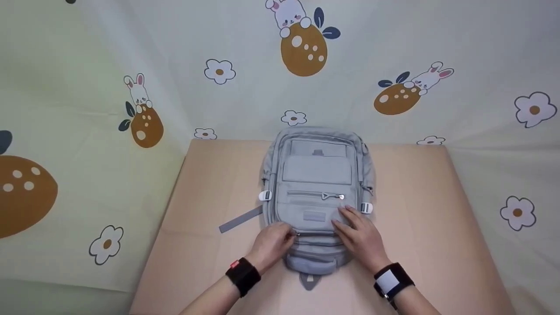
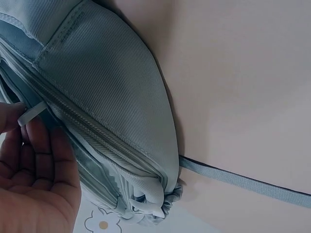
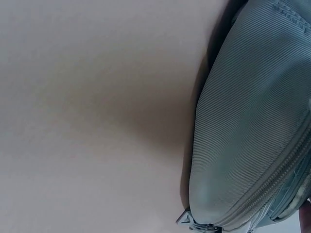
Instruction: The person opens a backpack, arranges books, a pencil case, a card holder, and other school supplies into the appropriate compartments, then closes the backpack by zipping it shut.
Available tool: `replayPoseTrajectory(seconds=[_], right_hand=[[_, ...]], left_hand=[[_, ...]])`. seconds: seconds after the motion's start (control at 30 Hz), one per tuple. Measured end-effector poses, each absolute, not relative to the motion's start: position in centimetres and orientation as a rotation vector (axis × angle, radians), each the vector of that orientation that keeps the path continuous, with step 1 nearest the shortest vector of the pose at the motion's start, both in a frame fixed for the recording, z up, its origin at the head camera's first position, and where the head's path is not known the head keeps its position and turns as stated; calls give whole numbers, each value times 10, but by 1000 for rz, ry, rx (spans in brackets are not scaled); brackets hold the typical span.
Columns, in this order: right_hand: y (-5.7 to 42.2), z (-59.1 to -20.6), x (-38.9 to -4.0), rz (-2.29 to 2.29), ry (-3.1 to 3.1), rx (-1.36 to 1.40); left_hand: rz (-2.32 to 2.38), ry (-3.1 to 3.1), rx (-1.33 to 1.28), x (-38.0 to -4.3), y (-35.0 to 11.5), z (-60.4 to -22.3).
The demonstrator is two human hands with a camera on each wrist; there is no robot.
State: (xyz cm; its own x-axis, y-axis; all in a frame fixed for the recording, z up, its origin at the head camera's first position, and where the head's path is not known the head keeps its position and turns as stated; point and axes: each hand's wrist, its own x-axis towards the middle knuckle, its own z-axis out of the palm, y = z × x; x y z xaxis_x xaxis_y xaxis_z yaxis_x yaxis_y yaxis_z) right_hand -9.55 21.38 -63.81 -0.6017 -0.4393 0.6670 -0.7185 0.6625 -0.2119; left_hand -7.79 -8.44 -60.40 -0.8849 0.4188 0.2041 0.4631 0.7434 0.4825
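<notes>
A grey-blue backpack (image 1: 317, 170) lies on its back on the table, its top handle (image 1: 310, 280) toward the person. My left hand (image 1: 272, 243) pinches a zipper pull (image 2: 32, 114) between thumb and fingers at the left end of a front zipper. In the left wrist view the zipper's edges are parted beside that pull. My right hand (image 1: 365, 240) rests on the right side of the bag's front with fingers extended, near a fabric label (image 1: 314, 216). Only a fingertip (image 3: 305, 218) of it shows in the right wrist view.
The tan table (image 1: 420, 210) extends on both sides of the bag. A loose grey strap (image 1: 240, 219) sticks out at its left. White buckles (image 1: 366, 208) sit on the bag's sides. Another zipper pull (image 1: 334, 197) lies higher on its front. Printed cloth (image 1: 249, 100) hangs behind the table.
</notes>
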Motion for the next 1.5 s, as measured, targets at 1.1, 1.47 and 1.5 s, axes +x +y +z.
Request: replayPoseTrajectory(seconds=[1.1, 1.47, 1.5], right_hand=[[239, -646, -99, 753, -2256, 853], [217, -651, -80, 618, -2288, 860], [213, -653, -78, 613, -2290, 854]], left_hand=[[-533, -2709, -882, -83, -1, -600], [-588, -2784, -845, -81, 5, -596], [-599, -2794, -840, -80, 4, -596]])
